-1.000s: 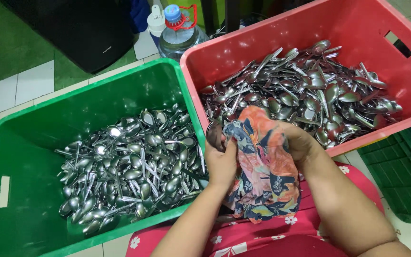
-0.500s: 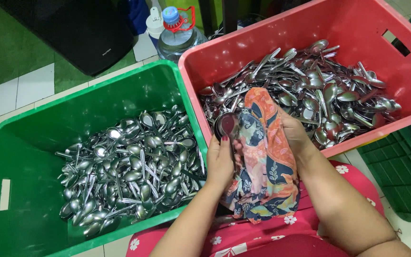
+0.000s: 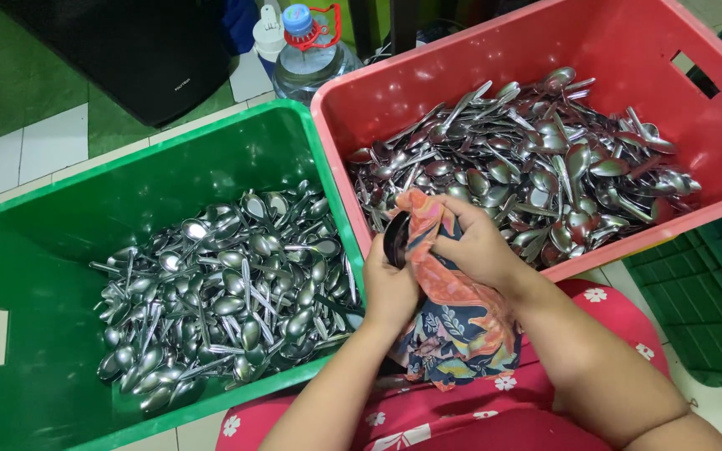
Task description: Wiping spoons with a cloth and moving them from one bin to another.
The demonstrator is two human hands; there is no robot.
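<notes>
I see a white tiled floor (image 3: 48,150) with a green mat (image 3: 10,75) over part of it. A black box (image 3: 152,50) stands at the top, a plastic water bottle (image 3: 307,54) beside it.

Head view, looking down. The left hand (image 3: 390,280) grips a metal spoon (image 3: 396,238), its dark bowl showing just above the fingers. The right hand (image 3: 478,244) presses a patterned orange-and-navy cloth (image 3: 461,330) around that spoon; the cloth hangs down between both wrists onto a red floral garment (image 3: 536,409). Left of the hands, a green crate (image 3: 127,184) holds a heap of spoons (image 3: 227,292). Above and right of the hands, a red crate (image 3: 628,50) holds a second spoon heap (image 3: 536,167). Beyond both crates stands a clear plastic bottle (image 3: 307,54).
</notes>
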